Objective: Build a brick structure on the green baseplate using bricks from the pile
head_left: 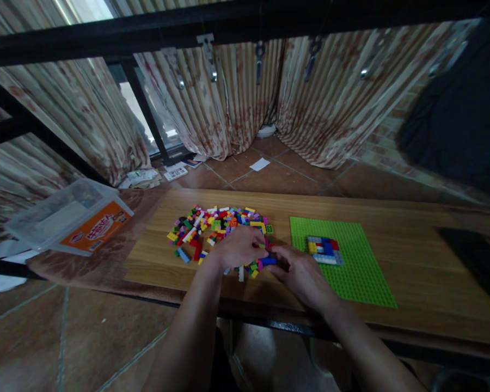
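My left hand point(242, 247) reaches over the right part of a pile of small toy building bricks point(216, 223). Its fingers curl in towards my right hand, and whatever lies between the fingertips is too small to make out. Close beside it, my right hand point(300, 270) rests low at the pile's right edge, thumb and index finger apart. A blue brick point(268, 261) lies at the gap between them. On a green baseplate point(363, 272) to the right sits a flat block of joined bricks point(324, 250) in blue, red, yellow, white and grey.
The wooden tabletop point(147, 261) holds the pile and baseplate. A clear plastic box point(69, 218) with an orange label stands at the left. A dark flat object point(473, 261) lies at the far right. Curtains point(228, 109) hang behind, below a black bar point(237, 27) with hanging clips.
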### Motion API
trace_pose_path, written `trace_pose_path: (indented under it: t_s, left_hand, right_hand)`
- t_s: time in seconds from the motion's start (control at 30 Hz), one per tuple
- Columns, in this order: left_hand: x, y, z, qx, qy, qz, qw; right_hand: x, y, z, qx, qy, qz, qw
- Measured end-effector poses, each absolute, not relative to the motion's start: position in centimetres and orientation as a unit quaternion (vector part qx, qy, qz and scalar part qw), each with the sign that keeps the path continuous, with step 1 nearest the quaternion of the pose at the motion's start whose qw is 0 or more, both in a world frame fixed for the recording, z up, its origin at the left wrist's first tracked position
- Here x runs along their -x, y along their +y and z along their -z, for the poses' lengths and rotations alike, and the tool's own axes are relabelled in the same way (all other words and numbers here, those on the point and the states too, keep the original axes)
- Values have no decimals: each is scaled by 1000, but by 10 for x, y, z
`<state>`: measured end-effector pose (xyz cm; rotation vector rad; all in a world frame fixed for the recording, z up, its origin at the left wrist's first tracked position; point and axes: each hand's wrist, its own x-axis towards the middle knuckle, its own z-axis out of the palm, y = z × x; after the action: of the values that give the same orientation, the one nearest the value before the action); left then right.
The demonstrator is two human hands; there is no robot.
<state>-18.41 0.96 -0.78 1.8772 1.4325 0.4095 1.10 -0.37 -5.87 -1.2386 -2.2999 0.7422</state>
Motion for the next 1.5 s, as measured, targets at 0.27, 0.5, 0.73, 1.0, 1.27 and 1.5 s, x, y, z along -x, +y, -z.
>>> trace_pose_path:
  t_s: [0.27, 0.5, 0.73, 1.0, 1.27, 1.5]
  left_hand:
    - [250, 21, 5, -615, 698, -306, 201]
    - [230, 33, 20, -654, 676, -275, 200]
    - [217, 35, 10, -662, 683, -268, 155]
    - [281, 19, -2, -437, 825, -349, 82]
    - [344, -23, 9, -371, 911, -158, 85]
    - [359, -28, 34, -423, 880, -142, 164]
  right_hand:
    - [-10, -5, 58, 448, -826, -257, 226]
    - [-8, -1, 65, 436, -814, -253, 289]
    - [-12, -1, 61, 451, -806, -240, 299]
    - [-19, -2, 66, 438, -814, -235, 300]
    - [-18, -2, 72, 425, -829, -221, 290]
    - [-13, -2, 71, 419, -830, -226, 291]
